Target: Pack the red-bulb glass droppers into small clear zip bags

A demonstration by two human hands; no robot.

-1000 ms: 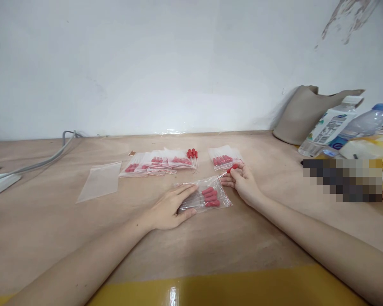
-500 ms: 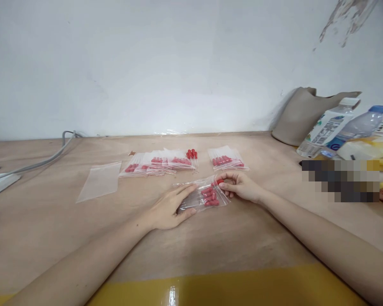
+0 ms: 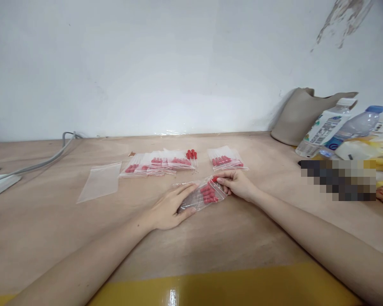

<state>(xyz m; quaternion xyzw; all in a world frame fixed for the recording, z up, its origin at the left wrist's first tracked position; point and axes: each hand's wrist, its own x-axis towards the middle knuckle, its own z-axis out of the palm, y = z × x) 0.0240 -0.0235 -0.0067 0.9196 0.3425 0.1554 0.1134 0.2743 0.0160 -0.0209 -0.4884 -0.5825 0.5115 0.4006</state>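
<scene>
A clear zip bag (image 3: pixel 200 204) lies in front of me with several red-bulbed droppers (image 3: pixel 208 194) in it, their thin clear stems pointing left. My left hand (image 3: pixel 170 208) rests flat over the bag's left end, fingers and thumb spread along its two edges. At the bag's right, open end, my right hand (image 3: pixel 234 183) pinches the red bulb of one more dropper (image 3: pixel 214 179). That dropper lies mostly inside the bag, by its upper edge. Behind the bag are several loose red-bulbed droppers (image 3: pixel 192 154).
Overlapping filled zip bags (image 3: pixel 156 162) lie behind my left hand, and another stack (image 3: pixel 227 158) behind my right. An unfilled bag (image 3: pixel 100 180) is at left, near a grey cable (image 3: pixel 47 160). Bottles (image 3: pixel 327 129) and a beige container (image 3: pixel 292 117) stand at right.
My right hand has moved slightly left, pushing the pinched dropper further into the bag. My left hand stays in place on the bag.
</scene>
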